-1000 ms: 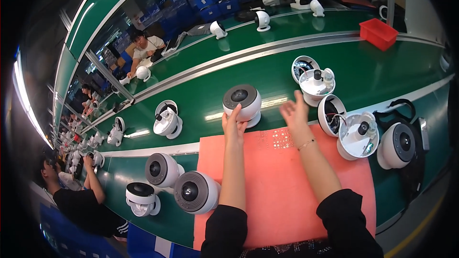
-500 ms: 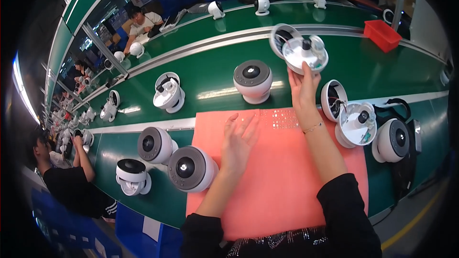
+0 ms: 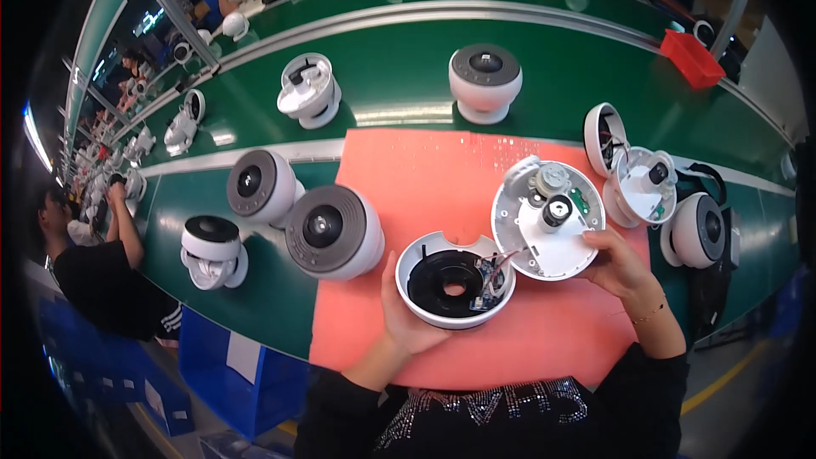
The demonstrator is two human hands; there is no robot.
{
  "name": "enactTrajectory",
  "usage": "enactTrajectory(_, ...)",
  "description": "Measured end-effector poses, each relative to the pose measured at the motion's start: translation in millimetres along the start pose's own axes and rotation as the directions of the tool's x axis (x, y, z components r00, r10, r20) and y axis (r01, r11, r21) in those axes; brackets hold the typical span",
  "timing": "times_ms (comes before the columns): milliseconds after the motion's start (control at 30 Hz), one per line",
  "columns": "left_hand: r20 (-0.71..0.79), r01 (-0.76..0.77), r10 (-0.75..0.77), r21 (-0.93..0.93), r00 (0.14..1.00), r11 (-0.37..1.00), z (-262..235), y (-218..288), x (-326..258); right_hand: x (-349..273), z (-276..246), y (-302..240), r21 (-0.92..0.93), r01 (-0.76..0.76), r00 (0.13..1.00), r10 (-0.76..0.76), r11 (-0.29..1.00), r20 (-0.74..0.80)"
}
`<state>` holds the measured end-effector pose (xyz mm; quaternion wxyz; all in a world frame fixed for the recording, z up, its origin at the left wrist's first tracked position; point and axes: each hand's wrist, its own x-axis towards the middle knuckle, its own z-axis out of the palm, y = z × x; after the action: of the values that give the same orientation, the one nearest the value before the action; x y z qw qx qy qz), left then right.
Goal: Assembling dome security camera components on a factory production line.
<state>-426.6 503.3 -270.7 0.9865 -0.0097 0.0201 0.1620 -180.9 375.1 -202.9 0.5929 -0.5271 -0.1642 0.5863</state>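
Note:
An opened white camera housing is held over the pink mat [image 3: 399,174], its two halves joined by thin wires. My left hand [image 3: 406,314] cups the round cover half [image 3: 446,282], which has a black inside and a small circuit board at its right. With the thumb on its edge, my right hand [image 3: 619,265] grips the white body half [image 3: 544,242], tilted to show a dark round post and a clear round part. Left of my left hand stand two closed cameras with grey faces, a nearer camera [image 3: 334,231] and a farther camera [image 3: 262,187].
Right of the mat are another opened camera [image 3: 639,191] and a closed camera [image 3: 699,231], beside a black strap. On the green belt stand a closed camera [image 3: 484,85] and an opened one [image 3: 308,93]. A red bin [image 3: 693,59] sits far right. At left, a co-worker [image 3: 89,255] works.
My right hand has brought the opened camera from above the belt down over the mat. My left hand, empty before, now holds its cover half. The view has tilted down.

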Motion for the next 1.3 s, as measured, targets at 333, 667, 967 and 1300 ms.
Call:
enactTrajectory(333, 0.006, -0.219, 0.269, 0.599, 0.963, 0.77, 20.3, -18.3, -15.4, -39.1, 4.9, 16.2, -0.78, 0.182, 0.885, -0.445, 0.598, -0.135)
enactTrajectory(667, 0.038, -0.11, 0.136, 0.81, 0.99, 0.577, 53.5, -39.9, -26.2, -50.9, 104.9, 40.6, -0.525, 0.777, 0.371, -0.421, -0.348, 0.828)
enactTrajectory(967, 0.129, -0.091, 0.157, 0.969, 0.979, -0.23, 64.6, -16.5, 10.8, -72.7, 30.3, -52.8, -0.847, 0.516, 0.814, -0.381, 0.129, 0.437)
enactTrajectory(1300, 0.237, -0.158, 0.146, 0.896, 0.96, -0.415, 70.7, -18.3, 55.3, -37.9, 9.6, -39.9, -0.43, 0.203, 0.975, -0.139, 0.88, 0.175)
